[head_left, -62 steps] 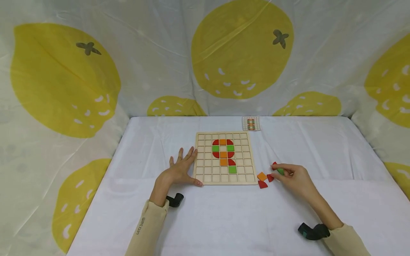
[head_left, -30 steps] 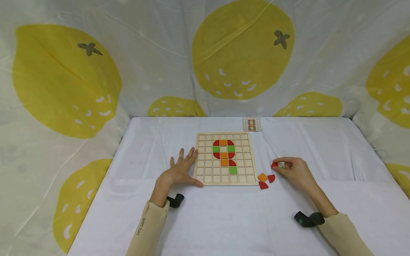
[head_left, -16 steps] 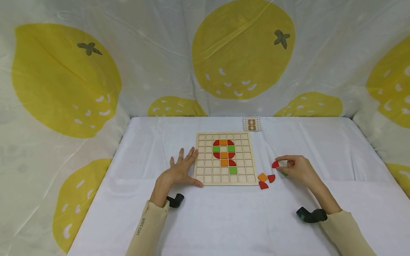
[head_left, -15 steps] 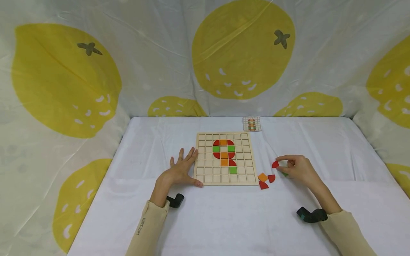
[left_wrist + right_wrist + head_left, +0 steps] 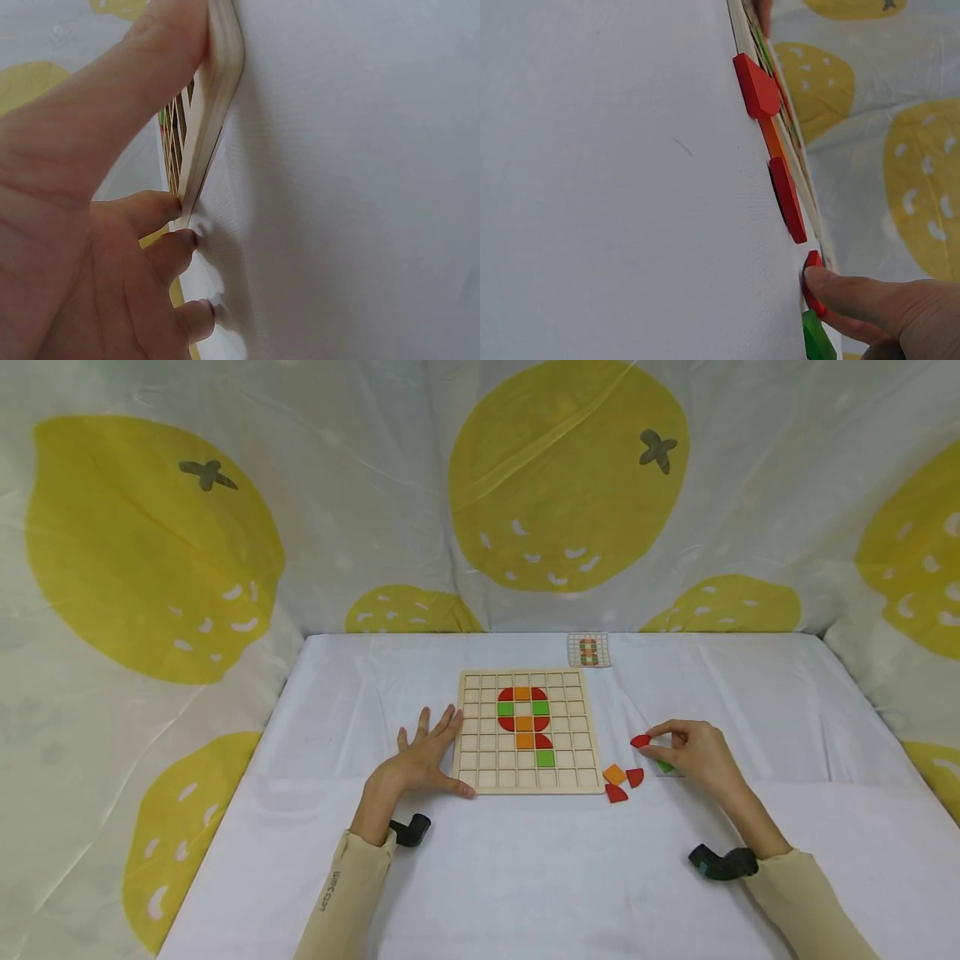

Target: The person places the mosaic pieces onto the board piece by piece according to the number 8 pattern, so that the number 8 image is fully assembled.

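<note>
Left hand (image 5: 422, 762) lies flat on the table (image 5: 525, 877), fingers spread and relaxed, grasping nothing. Thumb presses the near left corner of the board (image 5: 470, 728), fingertips touch its left edge. The left wrist view confirms this: thumb on the board's rim, the other fingers on the cloth just beside it.

Right hand (image 5: 693, 752) is right of the board, well apart from it. Thumb and forefinger pinch a red piece (image 5: 640, 741). The wrist view shows the piece (image 5: 812, 291) close to the cloth; can't tell if it's lifted or resting there. A green piece (image 5: 665, 766) sits under the same hand, partly hidden by the fingers; looks like it lies on the table, not sure.

Three loose pieces lie just off the board's near right corner: an orange square (image 5: 614, 774), a red one (image 5: 635, 777) to its right, another red one (image 5: 616, 794) nearer.

On the board, red, orange and green pieces fill cells around the centre and far half. A small card (image 5: 588, 650) with a grid print lies at the far edge of the table, right of the board.
</note>
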The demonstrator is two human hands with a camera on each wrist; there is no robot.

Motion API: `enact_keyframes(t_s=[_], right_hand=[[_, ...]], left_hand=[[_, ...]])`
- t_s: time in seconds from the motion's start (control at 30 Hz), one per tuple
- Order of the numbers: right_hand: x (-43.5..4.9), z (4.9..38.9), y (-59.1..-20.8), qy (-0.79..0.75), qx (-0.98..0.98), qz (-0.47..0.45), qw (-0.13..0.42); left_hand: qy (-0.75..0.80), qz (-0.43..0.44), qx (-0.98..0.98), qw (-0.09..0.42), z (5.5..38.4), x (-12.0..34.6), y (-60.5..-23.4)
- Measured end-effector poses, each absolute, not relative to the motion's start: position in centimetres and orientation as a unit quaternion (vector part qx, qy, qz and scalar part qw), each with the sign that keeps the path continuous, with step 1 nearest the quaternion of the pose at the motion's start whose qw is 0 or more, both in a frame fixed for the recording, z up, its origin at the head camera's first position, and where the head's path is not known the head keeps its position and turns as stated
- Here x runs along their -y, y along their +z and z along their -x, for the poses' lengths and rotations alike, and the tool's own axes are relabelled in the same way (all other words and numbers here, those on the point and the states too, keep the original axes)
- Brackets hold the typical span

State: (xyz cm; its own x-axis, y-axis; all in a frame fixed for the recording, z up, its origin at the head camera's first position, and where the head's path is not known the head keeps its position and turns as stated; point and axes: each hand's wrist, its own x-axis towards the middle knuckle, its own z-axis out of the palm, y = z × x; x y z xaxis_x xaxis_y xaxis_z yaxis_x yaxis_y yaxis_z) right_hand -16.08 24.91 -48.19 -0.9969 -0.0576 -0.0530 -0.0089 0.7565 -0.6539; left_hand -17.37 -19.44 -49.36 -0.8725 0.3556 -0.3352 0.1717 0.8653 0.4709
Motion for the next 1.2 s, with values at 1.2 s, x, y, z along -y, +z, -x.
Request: enact_keyframes(t_s=[1.2], right_hand=[[-25.6, 16.4, -48.2, -0.388, -0.903, 0.138, 0.123]], left_hand=[[0.228, -0.139, -0.941, 0.21, 17.2, 19.4, -49.1]])
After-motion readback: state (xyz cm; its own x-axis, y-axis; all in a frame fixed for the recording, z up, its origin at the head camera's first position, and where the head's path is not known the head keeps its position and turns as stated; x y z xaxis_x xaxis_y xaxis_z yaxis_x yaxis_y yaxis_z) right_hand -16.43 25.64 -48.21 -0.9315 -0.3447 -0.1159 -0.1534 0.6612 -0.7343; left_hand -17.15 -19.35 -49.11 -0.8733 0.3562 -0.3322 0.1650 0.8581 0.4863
